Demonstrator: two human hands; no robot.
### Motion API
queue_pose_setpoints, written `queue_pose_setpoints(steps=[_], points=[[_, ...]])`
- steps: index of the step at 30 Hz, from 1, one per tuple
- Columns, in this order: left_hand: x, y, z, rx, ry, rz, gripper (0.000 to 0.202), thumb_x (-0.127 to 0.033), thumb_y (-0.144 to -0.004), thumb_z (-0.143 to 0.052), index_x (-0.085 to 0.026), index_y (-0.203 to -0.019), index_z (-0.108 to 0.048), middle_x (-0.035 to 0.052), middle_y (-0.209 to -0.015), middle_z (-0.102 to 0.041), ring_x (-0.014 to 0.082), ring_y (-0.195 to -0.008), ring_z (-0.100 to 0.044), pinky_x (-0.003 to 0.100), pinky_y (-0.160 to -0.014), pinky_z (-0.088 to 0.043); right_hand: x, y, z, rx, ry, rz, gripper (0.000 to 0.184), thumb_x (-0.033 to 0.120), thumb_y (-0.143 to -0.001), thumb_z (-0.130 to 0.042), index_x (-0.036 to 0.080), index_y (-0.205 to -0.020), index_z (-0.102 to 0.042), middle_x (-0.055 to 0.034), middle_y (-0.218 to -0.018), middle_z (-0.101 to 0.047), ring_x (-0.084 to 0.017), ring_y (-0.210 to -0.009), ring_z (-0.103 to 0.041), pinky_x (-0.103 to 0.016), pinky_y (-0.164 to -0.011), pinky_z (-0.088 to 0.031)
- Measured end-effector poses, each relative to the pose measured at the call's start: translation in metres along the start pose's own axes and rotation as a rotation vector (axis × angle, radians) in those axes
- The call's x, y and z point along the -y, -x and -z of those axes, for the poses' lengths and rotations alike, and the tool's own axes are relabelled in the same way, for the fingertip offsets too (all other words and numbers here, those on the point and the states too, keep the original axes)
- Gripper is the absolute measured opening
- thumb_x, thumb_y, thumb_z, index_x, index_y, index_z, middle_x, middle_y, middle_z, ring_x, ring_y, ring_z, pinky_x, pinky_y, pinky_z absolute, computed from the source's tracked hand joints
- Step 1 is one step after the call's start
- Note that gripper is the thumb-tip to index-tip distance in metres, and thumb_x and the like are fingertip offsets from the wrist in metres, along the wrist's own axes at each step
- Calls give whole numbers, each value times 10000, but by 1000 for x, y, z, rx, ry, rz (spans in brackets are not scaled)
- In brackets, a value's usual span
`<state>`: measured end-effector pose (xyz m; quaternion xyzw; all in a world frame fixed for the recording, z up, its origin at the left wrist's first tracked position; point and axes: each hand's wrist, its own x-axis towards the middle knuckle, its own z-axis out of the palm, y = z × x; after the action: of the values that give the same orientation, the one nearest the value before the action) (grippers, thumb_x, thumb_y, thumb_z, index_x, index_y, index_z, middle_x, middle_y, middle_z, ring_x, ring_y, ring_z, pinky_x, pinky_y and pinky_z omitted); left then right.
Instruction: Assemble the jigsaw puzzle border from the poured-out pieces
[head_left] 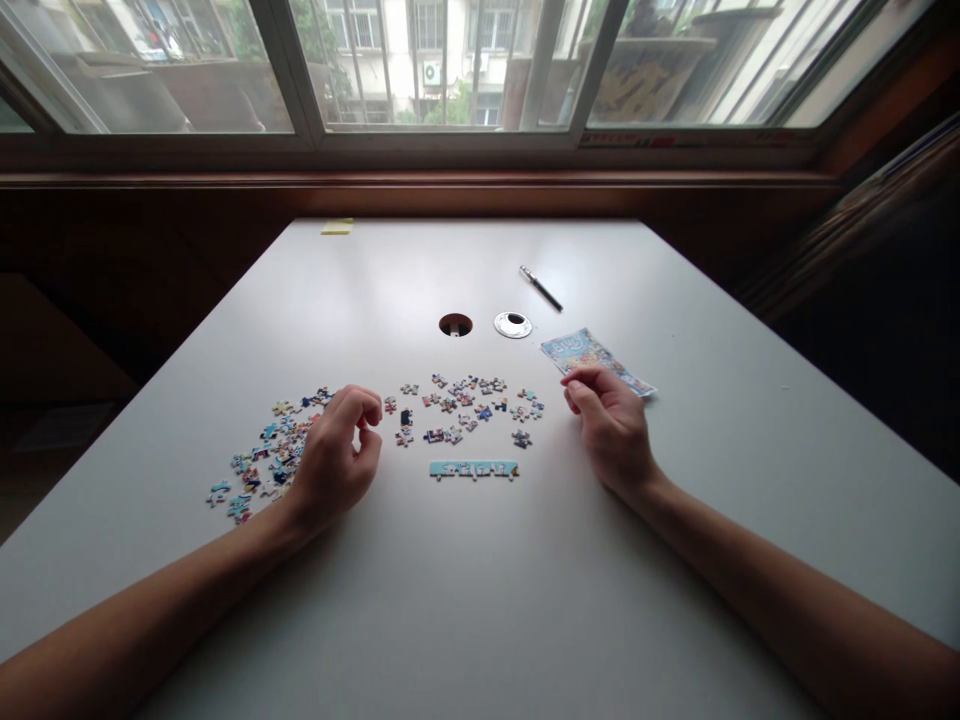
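Resting both forearms on the pale worktop, we keep our left hand at the right edge of a loose pile of puzzle pieces. Its fingers are curled in toward the thumb, and we cannot tell whether a piece sits between them. Our right hand lies well apart from it, fingers bent, knuckles up, its fingertips at the near edge of a printed picture card. Whether it pinches the card or only touches it we cannot tell.

Between our hands a second scatter of pieces lies spread out flat, and just in front of it sits a short joined strip of light blue pieces, on its own. Farther back we see a round cable hole, its cap lying beside it, a pen lying at a slant, and a yellow note at the far edge below the window.
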<state>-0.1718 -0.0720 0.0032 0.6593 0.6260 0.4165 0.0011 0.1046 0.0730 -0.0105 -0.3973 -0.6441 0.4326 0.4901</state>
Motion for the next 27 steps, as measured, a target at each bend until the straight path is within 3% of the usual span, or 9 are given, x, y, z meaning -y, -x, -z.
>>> queue_pose_setpoints(steps=[6,18,23,27], points=[[1,1,-1,11,11,31,263,35,-696,-447,-199,-815,-424,4,-832,-533,135,-711,-489,234,-526,-347,1,0,0,6,22,-4,119,313,-883,-540,204,-859,-582,29,-676,-443,-139,-627,-410,-294,-607,-329],[2,3,0,27,-3,53,256,17,-675,-458,-197,-813,-436,-14,-816,-536,119,-651,-468,247,-577,-373,2,1,0,3,31,24,103,283,-881,-529,203,-852,-588,29,-669,-453,-138,-631,-415,-288,-603,-338],[2,2,0,29,-16,44,263,22,-667,-454,-198,-811,-437,-13,-810,-535,125,-654,-472,260,-596,-375,2,3,2,-24,330,70,105,203,-817,-531,208,-885,-612,-3,-743,-546,-167,-678,-474,-313,-649,-392],[2,2,-1,23,-10,32,276,35,-666,-442,-200,-811,-433,-3,-812,-528,140,-694,-484,267,-619,-390,1,4,1,56,634,175,194,136,-727,-536,209,-876,-637,-41,-828,-577,-222,-815,-522,-377,-775,-421]])
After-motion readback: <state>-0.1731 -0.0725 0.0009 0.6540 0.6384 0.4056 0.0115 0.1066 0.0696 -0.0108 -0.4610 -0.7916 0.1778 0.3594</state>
